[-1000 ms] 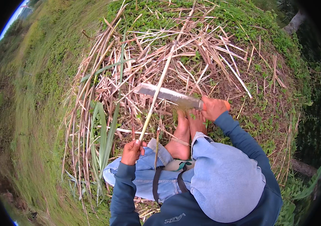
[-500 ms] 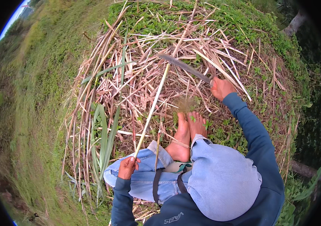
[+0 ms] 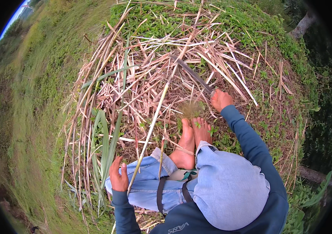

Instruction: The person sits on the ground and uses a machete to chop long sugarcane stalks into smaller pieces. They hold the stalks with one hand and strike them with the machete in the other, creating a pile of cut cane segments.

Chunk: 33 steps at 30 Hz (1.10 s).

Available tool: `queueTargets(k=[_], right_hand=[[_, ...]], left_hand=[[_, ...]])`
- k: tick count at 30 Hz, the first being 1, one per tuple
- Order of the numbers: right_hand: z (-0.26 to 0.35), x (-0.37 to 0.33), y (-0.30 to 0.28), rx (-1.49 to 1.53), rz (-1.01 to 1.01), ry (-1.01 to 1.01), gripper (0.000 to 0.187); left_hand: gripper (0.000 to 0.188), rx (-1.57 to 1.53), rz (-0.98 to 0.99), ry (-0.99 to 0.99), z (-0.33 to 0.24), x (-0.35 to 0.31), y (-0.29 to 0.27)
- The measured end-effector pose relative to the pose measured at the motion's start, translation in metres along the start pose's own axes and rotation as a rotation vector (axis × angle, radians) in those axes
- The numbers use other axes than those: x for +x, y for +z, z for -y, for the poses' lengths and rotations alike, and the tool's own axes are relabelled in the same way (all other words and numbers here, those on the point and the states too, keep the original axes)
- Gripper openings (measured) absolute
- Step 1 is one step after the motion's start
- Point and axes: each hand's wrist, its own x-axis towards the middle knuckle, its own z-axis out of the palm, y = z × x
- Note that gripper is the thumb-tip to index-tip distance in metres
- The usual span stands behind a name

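Observation:
A long pale cane stalk (image 3: 155,118) runs slantwise from beside my left thigh up toward the litter in front of me. My left hand (image 3: 119,177) is just left of its lower end, fingers raised and thumb apart, not closed around it. My right hand (image 3: 221,100) grips a machete (image 3: 195,75) by its handle. The dark blade points up and left, its tip end at or just over the stalk's upper part; whether they touch I cannot tell. A strapped bluish denim trouser leg (image 3: 148,197) lies folded beneath the stalk's lower end.
Cut dry stalk pieces (image 3: 134,80) litter the ground ahead. Long uncut stalks (image 3: 82,128) lie in a bundle at left, with green blades (image 3: 105,150) beside them. My bare feet (image 3: 187,142) are close together below the machete. A tree trunk (image 3: 304,25) stands at far right.
My left hand has let go of the stalk and opened, moving left. The stalk now reaches lower, past that hand. My right hand and the machete have shifted slightly left and down.

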Motion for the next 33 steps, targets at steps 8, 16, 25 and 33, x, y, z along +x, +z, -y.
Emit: queueTargets(k=[8, 16, 25, 33], right_hand=[[0.022, -0.029, -0.021, -0.140, 0.193, -0.193, 0.029], [-0.004, 0.050, -0.038, -0.028, -0.065, -0.032, 0.023], [-0.006, 0.047, -0.035, -0.141, -0.068, -0.134, 0.023], [0.038, -0.066, -0.033, -0.211, 0.361, -0.504, 0.027]], left_hand=[[0.029, -0.132, 0.170, -0.078, -0.047, 0.096, 0.131], [0.023, 0.042, 0.029, -0.066, -0.027, 0.008, 0.066], [0.018, -0.047, 0.137, -0.187, -0.016, -0.046, 0.028], [0.021, -0.446, 0.302, -0.272, 0.009, -0.043, 0.032]])
